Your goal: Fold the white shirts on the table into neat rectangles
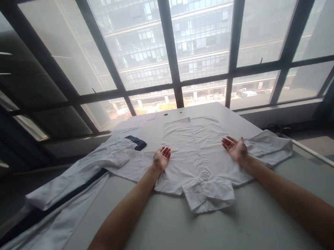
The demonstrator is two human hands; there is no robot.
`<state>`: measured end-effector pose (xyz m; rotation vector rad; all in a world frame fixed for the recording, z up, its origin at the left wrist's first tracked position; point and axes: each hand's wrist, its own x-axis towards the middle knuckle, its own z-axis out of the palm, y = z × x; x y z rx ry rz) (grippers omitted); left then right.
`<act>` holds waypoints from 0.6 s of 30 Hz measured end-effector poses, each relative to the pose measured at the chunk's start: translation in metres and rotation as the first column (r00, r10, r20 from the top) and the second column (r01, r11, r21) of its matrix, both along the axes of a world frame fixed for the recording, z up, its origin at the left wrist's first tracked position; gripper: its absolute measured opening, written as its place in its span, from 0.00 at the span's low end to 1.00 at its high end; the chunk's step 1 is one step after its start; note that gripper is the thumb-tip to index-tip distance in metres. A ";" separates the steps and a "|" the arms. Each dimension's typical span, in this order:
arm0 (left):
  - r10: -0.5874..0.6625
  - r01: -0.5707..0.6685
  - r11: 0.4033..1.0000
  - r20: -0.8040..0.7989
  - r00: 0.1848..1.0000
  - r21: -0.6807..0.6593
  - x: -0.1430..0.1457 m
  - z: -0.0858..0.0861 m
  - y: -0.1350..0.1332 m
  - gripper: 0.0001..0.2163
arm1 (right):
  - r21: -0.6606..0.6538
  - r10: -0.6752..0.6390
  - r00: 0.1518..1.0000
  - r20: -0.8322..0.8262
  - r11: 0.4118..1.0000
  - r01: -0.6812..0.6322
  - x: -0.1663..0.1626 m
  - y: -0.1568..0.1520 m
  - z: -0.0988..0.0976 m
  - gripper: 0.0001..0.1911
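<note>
A white shirt (pixel 182 146) lies spread on the table, its collar (pixel 209 196) towards me and its hem at the far side. One sleeve reaches out to the left, and the other sleeve (pixel 271 146) lies creased to the right. Over the shirt's left side, my left hand (pixel 161 158) is palm up with its fingers apart and holds nothing. On the opposite side, my right hand (pixel 235 148) is also palm up, fingers stretched and nothing in them. Whether the backs of my hands touch the cloth I cannot tell.
White and navy garments (pixel 106 154) are heaped along the left edge of the white table (pixel 151 232), some hanging over it. Large framed windows (pixel 200 31) stand beyond the far edge. A dark curtain (pixel 333 90) hangs at the right.
</note>
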<state>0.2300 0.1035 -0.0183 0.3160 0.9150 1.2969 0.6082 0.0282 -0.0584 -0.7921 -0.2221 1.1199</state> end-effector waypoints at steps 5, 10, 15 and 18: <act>0.017 -0.017 1.000 -0.013 1.000 0.005 0.001 0.000 -0.001 0.08 | -0.022 -0.071 0.997 0.013 0.997 0.071 -0.003 0.001 0.000 0.30; 0.015 -0.014 1.000 -0.020 1.000 0.011 0.003 0.001 -0.002 0.09 | -0.048 -0.087 0.996 0.029 0.995 0.089 -0.007 -0.001 0.005 0.29; 0.003 -0.003 1.000 -0.017 1.000 0.001 0.002 0.002 -0.002 0.09 | -0.046 -0.093 0.995 0.039 0.994 0.095 -0.008 -0.001 0.006 0.28; -0.003 0.003 1.000 -0.015 1.000 -0.002 0.002 0.001 -0.001 0.09 | -0.045 -0.090 0.995 0.041 0.995 0.092 -0.008 -0.001 0.005 0.28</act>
